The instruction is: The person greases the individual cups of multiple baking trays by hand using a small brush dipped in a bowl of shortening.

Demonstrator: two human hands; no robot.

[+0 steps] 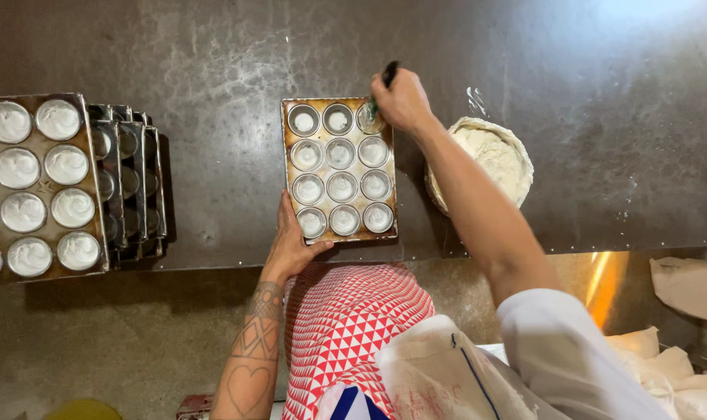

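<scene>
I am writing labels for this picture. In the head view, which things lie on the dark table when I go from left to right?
Filled muffin tray → stack of empty muffin trays → left hand → greased twelve-cup muffin tray → right hand with a dark-handled brush → bowl of white paste.

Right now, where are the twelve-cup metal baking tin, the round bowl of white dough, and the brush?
twelve-cup metal baking tin (287, 167), head view, left rim.
round bowl of white dough (500, 159), head view, dough surface.
brush (389, 74), head view, dark handle.
</scene>
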